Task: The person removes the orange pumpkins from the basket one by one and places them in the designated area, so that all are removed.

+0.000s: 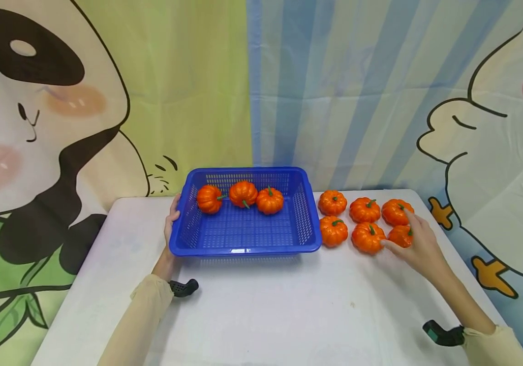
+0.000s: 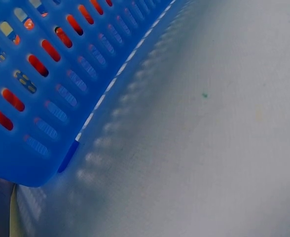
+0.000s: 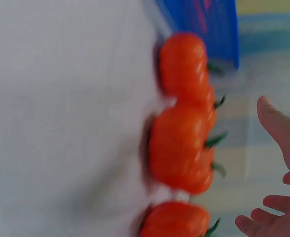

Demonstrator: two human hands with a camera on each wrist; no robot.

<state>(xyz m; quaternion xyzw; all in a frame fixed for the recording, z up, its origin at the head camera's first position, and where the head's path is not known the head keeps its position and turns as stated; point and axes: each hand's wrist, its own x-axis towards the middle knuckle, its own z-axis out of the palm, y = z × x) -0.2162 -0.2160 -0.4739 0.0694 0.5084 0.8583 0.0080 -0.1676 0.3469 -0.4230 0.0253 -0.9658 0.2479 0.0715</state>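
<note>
A blue plastic basket stands at the middle of the table with three small orange pumpkins near its back wall. My left hand rests against the basket's left side, fingers extended along the outside just by the rim. That hand is outside the left wrist view, where the slotted basket wall shows. Right of the basket, several more pumpkins sit in two rows. My right hand hovers at the rightmost ones, thumb and fingers spread, partly covering the front right pumpkin; nothing is in its grasp.
The white table reaches back to a printed curtain with cartoon animals. Each wrist wears a black camera mount; the right one is low over the table's right side. The basket's right rim stands close beside the nearest loose pumpkins.
</note>
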